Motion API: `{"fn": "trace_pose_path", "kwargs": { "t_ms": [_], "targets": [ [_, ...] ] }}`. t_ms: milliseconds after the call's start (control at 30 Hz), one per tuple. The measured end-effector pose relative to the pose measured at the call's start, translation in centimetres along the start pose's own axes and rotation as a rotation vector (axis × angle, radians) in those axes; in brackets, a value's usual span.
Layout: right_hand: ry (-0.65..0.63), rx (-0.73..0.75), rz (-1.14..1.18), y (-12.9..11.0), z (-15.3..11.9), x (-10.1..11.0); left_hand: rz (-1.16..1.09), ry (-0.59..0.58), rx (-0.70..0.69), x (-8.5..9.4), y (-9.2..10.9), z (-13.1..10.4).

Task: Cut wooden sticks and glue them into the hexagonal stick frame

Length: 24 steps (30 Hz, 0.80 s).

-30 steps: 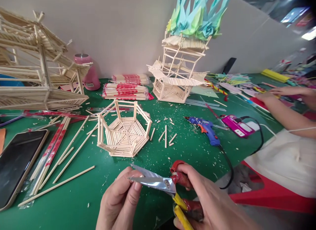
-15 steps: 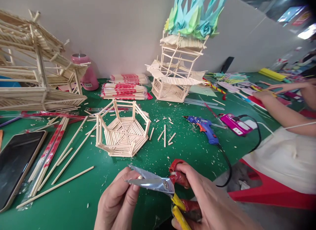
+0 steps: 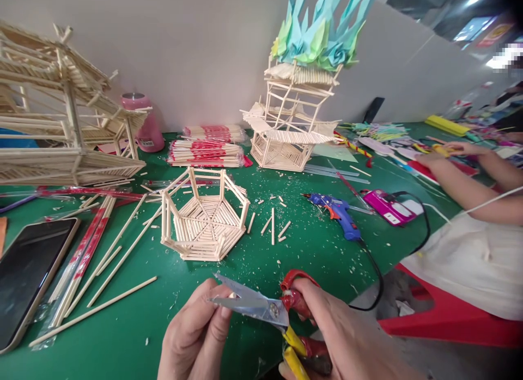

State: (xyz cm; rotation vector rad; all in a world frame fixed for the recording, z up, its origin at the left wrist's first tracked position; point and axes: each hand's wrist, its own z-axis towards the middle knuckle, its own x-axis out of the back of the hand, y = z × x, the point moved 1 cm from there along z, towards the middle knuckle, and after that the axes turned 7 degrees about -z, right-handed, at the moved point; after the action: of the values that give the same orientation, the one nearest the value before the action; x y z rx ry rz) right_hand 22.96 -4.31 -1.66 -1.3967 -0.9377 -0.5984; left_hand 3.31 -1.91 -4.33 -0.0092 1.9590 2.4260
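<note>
My left hand [image 3: 196,331] pinches a short wooden stick [image 3: 232,296], of which only the pale tip shows between the blades. In my right hand [image 3: 330,320] is a pair of scissors [image 3: 261,308] with red and yellow taped handles. The blades are parted around the stick's end, close to my left fingertips. Just beyond both hands stands an octagonal stick frame [image 3: 210,227] with a slatted floor and upright posts. Short cut stick pieces [image 3: 273,226] lie to its right, near a blue glue gun [image 3: 337,211].
Long sticks [image 3: 122,260] and a phone [image 3: 35,276] lie at left. Wooden stick models [image 3: 73,124] and a flower-topped stick tower [image 3: 294,113] stand at the back, with packaged sticks [image 3: 206,153] between. A pink power strip [image 3: 388,207] sits near another person's arms [image 3: 461,176].
The scissor handles have shifted very slightly; the blades are still parted at the stick. The other person's hands at right have moved, and one now touches something yellow.
</note>
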Motion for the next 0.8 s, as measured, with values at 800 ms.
{"fn": "trace_pose_path", "kwargs": {
  "t_ms": [800],
  "targets": [
    [-0.063, -0.018, -0.053, -1.0, 1.0, 0.4, 0.091, -0.028, -0.152, 0.6, -0.5, -0.2]
  ]
}}
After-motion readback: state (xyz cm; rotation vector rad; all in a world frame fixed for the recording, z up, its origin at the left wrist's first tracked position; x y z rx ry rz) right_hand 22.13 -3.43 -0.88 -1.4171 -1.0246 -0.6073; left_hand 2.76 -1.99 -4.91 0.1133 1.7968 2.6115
